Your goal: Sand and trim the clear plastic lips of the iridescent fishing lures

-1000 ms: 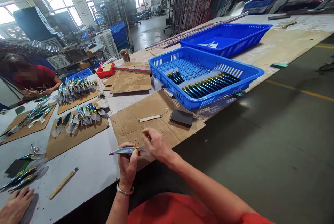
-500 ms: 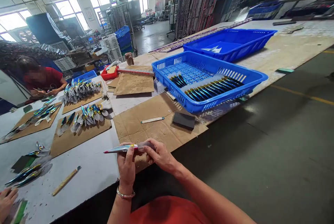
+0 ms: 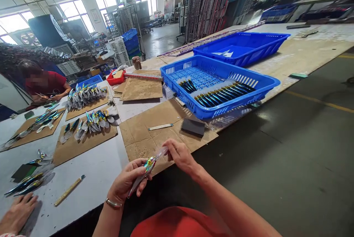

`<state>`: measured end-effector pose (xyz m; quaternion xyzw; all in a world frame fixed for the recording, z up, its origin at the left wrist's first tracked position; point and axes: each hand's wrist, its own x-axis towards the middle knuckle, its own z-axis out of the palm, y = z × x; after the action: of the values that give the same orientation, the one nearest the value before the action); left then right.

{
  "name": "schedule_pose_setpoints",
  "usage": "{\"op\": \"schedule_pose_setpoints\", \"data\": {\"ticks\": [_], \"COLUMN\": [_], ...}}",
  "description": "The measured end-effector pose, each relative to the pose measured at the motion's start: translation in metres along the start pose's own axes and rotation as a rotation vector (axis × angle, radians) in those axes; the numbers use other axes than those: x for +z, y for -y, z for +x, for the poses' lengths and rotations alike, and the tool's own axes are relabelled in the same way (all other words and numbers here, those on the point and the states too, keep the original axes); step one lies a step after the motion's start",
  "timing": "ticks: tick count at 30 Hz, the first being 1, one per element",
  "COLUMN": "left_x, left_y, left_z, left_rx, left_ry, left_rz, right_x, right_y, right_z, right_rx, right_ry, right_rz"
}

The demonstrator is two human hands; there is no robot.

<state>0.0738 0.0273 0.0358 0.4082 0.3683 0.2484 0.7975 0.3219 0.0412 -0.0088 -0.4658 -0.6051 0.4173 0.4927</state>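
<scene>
Lure (image 3: 143,173) in both hands at the near table edge: slim, tapered, glossy body with iridescent foil sheen, a clear plastic lip at its upper end. Left hand (image 3: 125,183) wraps the body, fingers curled, a metal bangle (image 3: 113,203) on the wrist. Right hand (image 3: 179,154) pinches the clear end between thumb and fingertips. Lure tilted, lip end up and to the right, held just above the brown corrugated cardboard sheet (image 3: 143,137).

On that sheet: one flat pale strip (image 3: 160,127) and one dark rectangular block (image 3: 193,126), matte, well apart from the hands.

Two blue plastic baskets with slotted walls. Nearer basket (image 3: 265,82) holds dark blue-green lures laid side by side in two rows; exact number too fine to count. Farther basket (image 3: 276,39) holds a white scrap.

Left of the hands, three more cardboard sheets carry fanned piles of shiny lures (image 3: 92,121). One wooden stick (image 3: 69,191) lies on the white tabletop (image 3: 99,170).

Another person's hand (image 3: 18,213) rests flat at the lower left corner. A person in a red top (image 3: 52,82) sits at the far side.
</scene>
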Motion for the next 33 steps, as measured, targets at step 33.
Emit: {"op": "schedule_pose_setpoints", "data": {"ticks": [33], "left_x": [-0.015], "left_y": [0.063], "left_z": [0.078], "left_rx": [0.553], "left_ry": [-0.914], "left_rz": [1.544], "right_x": [-0.029], "right_y": [-0.017], "right_z": [0.044], "right_rx": [-0.282], "right_ry": [0.13], "right_rz": [-0.886]}}
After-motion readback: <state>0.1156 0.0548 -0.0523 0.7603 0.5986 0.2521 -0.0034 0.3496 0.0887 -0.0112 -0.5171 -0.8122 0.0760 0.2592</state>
